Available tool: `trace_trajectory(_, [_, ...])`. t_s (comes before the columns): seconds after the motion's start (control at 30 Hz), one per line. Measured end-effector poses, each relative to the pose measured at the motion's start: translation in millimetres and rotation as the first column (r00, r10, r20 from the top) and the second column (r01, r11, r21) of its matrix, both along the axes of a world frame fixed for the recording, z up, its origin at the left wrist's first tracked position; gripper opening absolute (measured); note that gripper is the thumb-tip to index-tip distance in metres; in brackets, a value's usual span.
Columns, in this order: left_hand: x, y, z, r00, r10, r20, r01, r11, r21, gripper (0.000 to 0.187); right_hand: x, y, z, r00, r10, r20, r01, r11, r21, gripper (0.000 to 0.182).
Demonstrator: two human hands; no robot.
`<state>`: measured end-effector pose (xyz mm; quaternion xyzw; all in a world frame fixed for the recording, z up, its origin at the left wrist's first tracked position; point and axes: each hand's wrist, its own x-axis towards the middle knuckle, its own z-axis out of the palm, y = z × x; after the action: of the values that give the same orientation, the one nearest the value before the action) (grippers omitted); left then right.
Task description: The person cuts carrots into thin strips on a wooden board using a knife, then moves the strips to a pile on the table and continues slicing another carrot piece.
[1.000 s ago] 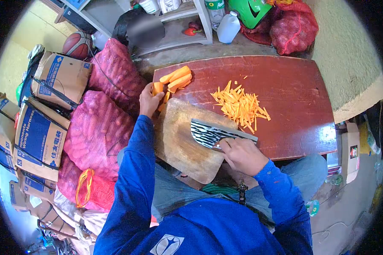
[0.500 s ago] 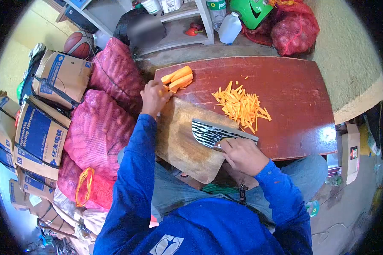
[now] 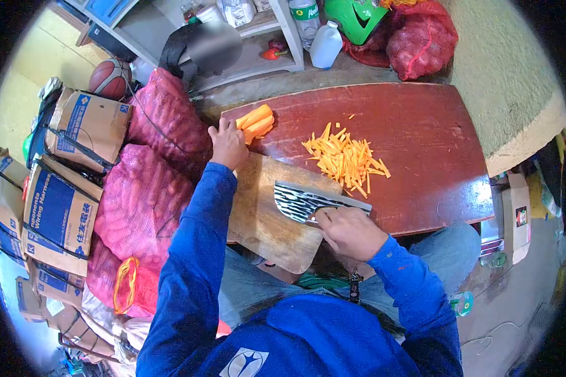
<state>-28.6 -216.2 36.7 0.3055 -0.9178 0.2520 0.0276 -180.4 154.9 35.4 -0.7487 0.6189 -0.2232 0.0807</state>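
My right hand (image 3: pixel 349 231) grips the handle of a wide patterned cleaver (image 3: pixel 308 201) that rests flat on a round wooden chopping board (image 3: pixel 264 217). My left hand (image 3: pixel 227 144) is closed around carrot pieces at the board's far left corner. It touches a small stack of peeled carrot chunks (image 3: pixel 256 122) on the red table (image 3: pixel 421 144). A heap of thin carrot sticks (image 3: pixel 344 157) lies on the table past the board.
Red mesh sacks (image 3: pixel 151 188) and cardboard boxes (image 3: pixel 63 207) are piled to my left. Behind the table stand a shelf (image 3: pixel 258 44), a white jug (image 3: pixel 326 44), a green item (image 3: pixel 352 12) and another red sack (image 3: pixel 421 38). A basketball (image 3: pixel 110 78) sits back left.
My left hand has closed over carrot pieces beside the stack and shifted slightly towards it. The cleaver and right hand have stayed in place on the board.
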Motion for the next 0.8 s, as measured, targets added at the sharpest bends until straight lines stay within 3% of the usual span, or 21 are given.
trace_trajectory(0.03, [0, 11, 10, 1.0, -0.004, 0.001, 0.004, 1.0, 0.0, 0.019, 0, 0, 2, 1.0, -0.004, 0.001, 0.004, 1.0, 0.0, 0.025])
trace_trajectory(0.13, [9, 39, 26, 0.957, -0.094, -0.275, 0.083, 0.995, -0.052, 0.017, -2, 2, 8, 1.0, -0.012, 0.0, 0.012, 1.0, -0.006, 0.024])
trace_trajectory(0.17, [14, 48, 24, 0.958, -0.092, -0.273, 0.082, 0.996, -0.046, 0.017, -5, 3, 9, 1.0, -0.027, 0.009, 0.027, 0.999, -0.026, 0.026])
trace_trajectory(0.23, [22, 80, 28, 0.839, 0.025, -0.543, 0.038, 0.994, 0.106, 0.015, -9, 4, 16, 0.999, -0.036, 0.017, 0.037, 0.999, -0.039, 0.03])
trace_trajectory(0.27, [28, 93, 24, 0.756, 0.043, -0.653, 0.113, 0.974, 0.195, 0.016, -11, 5, 27, 0.994, -0.087, 0.063, 0.089, 0.996, -0.022, 0.033])
trace_trajectory(0.3, [34, 105, 14, 0.753, 0.053, -0.656, 0.107, 0.974, 0.202, 0.016, -12, 6, 33, 0.985, -0.137, 0.104, 0.138, 0.99, -0.003, 0.037])
trace_trajectory(0.33, [39, 116, 2, 0.596, 0.381, -0.707, 0.225, 0.765, 0.603, 0.016, -14, 7, 30, 0.975, -0.18, 0.131, 0.185, 0.982, -0.025, 0.042])
trace_trajectory(0.37, [43, 129, -10, 0.452, 0.689, -0.566, 0.415, 0.399, 0.818, 0.017, -16, 9, 33, 0.977, -0.173, 0.121, 0.176, 0.984, -0.019, 0.042])
trace_trajectory(0.43, [39, 173, -6, 0.51, 0.675, -0.534, 0.381, 0.379, 0.843, 0.017, -19, 12, 42, 0.924, -0.33, 0.192, 0.324, 0.944, 0.063, 0.042])
trace_trajectory(0.47, [39, 185, -10, 0.502, 0.679, -0.536, 0.388, 0.378, 0.841, 0.017, -21, 13, 43, 0.928, -0.327, 0.181, 0.321, 0.945, 0.063, 0.042])
trace_trajectory(0.53, [41, 202, -13, 0.795, 0.324, -0.514, 0.162, 0.702, 0.693, 0.014, -23, 15, 44, 0.89, -0.3, 0.343, 0.322, 0.947, -0.008, 0.049])
trace_trajectory(0.57, [44, 206, -12, 0.79, 0.328, -0.518, 0.164, 0.701, 0.694, 0.014, -21, 15, 44, 0.893, -0.298, 0.337, 0.319, 0.948, -0.007, 0.049])
trace_trajectory(0.63, [45, 211, -2, 0.789, 0.201, -0.58, 0.224, 0.785, 0.577, 0.014, -16, 13, 46, 0.813, -0.186, 0.552, 0.265, 0.962, -0.065, 0.049])
trace_trajectory(0.67, [47, 206, -3, 0.785, 0.202, -0.586, 0.23, 0.784, 0.577, 0.014, -14, 13, 47, 0.817, -0.188, 0.545, 0.265, 0.962, -0.065, 0.049])
trace_trajectory(0.73, [53, 192, -8, 0.694, 0.064, -0.717, 0.551, 0.594, 0.586, 0.014, -8, 13, 49, 0.765, -0.218, 0.607, 0.225, 0.972, 0.065, 0.048])
trace_trajectory(0.8, [56, 187, -14, 0.678, 0.007, -0.735, 0.595, 0.583, 0.554, 0.017, 0, 12, 53, 0.773, -0.226, 0.593, 0.21, 0.973, 0.097, 0.048])
